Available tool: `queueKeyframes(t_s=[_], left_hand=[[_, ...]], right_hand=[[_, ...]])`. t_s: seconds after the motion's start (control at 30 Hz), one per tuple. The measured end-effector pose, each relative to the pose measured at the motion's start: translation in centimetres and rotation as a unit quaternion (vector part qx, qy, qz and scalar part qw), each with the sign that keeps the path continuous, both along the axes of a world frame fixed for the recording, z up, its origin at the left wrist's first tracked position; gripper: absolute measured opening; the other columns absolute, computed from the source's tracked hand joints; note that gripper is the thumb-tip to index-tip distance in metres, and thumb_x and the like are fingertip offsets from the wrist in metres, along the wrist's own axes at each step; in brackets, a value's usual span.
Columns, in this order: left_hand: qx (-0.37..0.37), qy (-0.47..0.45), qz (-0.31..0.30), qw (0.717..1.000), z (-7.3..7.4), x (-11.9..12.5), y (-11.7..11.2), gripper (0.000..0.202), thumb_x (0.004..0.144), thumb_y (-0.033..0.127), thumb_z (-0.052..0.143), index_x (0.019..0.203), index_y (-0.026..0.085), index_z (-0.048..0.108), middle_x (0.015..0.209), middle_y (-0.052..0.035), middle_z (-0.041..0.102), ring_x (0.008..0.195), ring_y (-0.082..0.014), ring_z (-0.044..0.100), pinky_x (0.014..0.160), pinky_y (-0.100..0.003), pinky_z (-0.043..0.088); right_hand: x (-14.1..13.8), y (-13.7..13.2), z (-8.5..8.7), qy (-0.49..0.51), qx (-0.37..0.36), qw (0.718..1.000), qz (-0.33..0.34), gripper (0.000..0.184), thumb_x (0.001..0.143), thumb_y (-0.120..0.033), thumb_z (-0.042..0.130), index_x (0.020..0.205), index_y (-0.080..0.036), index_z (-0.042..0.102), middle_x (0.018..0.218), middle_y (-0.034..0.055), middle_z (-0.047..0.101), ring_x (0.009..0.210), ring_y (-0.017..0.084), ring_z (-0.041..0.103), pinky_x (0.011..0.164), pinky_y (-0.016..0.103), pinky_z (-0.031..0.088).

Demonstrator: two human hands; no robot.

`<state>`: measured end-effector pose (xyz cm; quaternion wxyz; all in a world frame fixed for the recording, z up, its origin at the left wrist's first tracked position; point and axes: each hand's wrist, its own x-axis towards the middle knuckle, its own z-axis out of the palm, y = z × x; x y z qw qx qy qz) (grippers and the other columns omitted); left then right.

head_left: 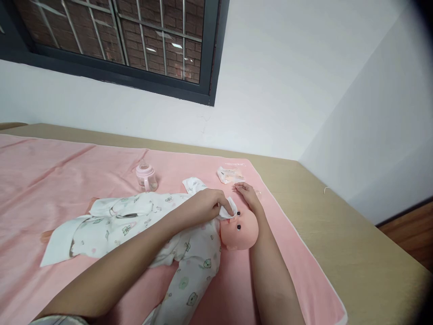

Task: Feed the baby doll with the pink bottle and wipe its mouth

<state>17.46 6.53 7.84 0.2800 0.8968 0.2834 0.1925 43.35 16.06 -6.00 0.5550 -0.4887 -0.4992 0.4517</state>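
Near the middle of the frame the left hand (207,204) has its grip closed narrow on a white tissue (227,211), pinched between thumb and fingers; the tissue lies right at the fingertips, its outer edge spread over the lower part of the doll's face, by the mouth and just short of the eyes. The doll (199,241) lies on its back across the centre and left of the frame, head (244,232) to the right of the left hand's grip and feet toward the left; the left forearm crosses over its body from the lower left corner, above the white printed suit (115,216).

The right hand (247,195) is right of centre, beyond the head; its grip is loose, fingers extended and slightly bent, with nothing visible in it; the fingertips are just beside a small white and orange packet (230,175), though whether they touch it I cannot tell; the right forearm runs up from the lower right, close along the crown of the head.

A pink bottle (146,177) with a handle stands upright left of centre; bottle, packet and doll are all on a pink mat (294,266), which covers much of the pale wooden counter (338,243); a barred window (135,40) fills the upper left.
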Motion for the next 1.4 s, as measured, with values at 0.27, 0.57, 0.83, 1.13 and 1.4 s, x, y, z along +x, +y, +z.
queueKeyframes(t_s=[0.27, 0.57, 0.83, 1.13, 1.4], left_hand=[[0.012, 0.000, 0.023, 1.000, 0.0, 0.1, 0.1, 0.054, 0.069, -0.001, 0.038, 0.089, 0.029, 0.078, 0.089, 0.0031, 0.068, 0.078, -0.0127, 0.061, 0.067, -0.021, 0.041], [0.043, 0.009, 0.064, 0.997, 1.4, -0.8, -0.1, 0.050, 0.071, 0.001, 0.042, 0.094, 0.029, 0.076, 0.113, -0.0009, 0.063, 0.107, -0.0192, 0.056, 0.090, -0.028, 0.043], [0.080, -0.003, 0.133, 0.988, 2.4, -3.5, 1.0, 0.038, 0.077, 0.014, 0.047, 0.096, 0.032, 0.074, 0.136, 0.0015, 0.052, 0.130, -0.0260, 0.044, 0.106, -0.041, 0.039], [0.139, -0.023, 0.166, 0.976, 2.4, -4.5, 2.2, 0.030, 0.088, 0.032, 0.047, 0.100, 0.025, 0.074, 0.130, -0.0040, 0.059, 0.122, -0.0266, 0.052, 0.102, -0.043, 0.043], [0.125, -0.080, 0.174, 0.973, 3.2, -6.0, 2.4, 0.033, 0.088, 0.039, 0.054, 0.112, 0.023, 0.069, 0.125, -0.0029, 0.064, 0.117, -0.0237, 0.058, 0.101, -0.037, 0.044]], right_hand=[[0.0, -0.2, 0.2, -0.002, -0.003, 1.000, 0.001, 0.027, 0.070, -0.041, 0.072, 0.087, -0.020, 0.066, 0.091, 0.0054, 0.073, 0.088, 0.019, 0.068, 0.099, 0.039, 0.049], [-0.2, -1.1, 1.3, 0.016, -0.007, 1.000, 0.004, 0.033, 0.069, -0.044, 0.073, 0.092, -0.020, 0.067, 0.093, 0.0060, 0.073, 0.093, 0.020, 0.068, 0.100, 0.039, 0.048], [-0.1, -3.8, 9.9, -0.143, 0.056, 0.988, 0.020, 0.031, 0.075, -0.048, 0.068, 0.087, -0.019, 0.071, 0.113, 0.0082, 0.070, 0.107, 0.023, 0.063, 0.102, 0.043, 0.043], [-7.0, -12.8, 19.1, -0.387, 0.126, 0.878, 0.251, 0.026, 0.088, -0.043, 0.059, 0.108, -0.033, 0.073, 0.150, -0.0013, 0.044, 0.144, 0.025, 0.031, 0.112, 0.044, 0.036], [-9.4, -12.2, 18.4, -0.419, 0.144, 0.891, 0.099, 0.027, 0.091, -0.027, 0.050, 0.107, -0.029, 0.072, 0.114, 0.0009, 0.071, 0.110, 0.020, 0.063, 0.095, 0.037, 0.049]])
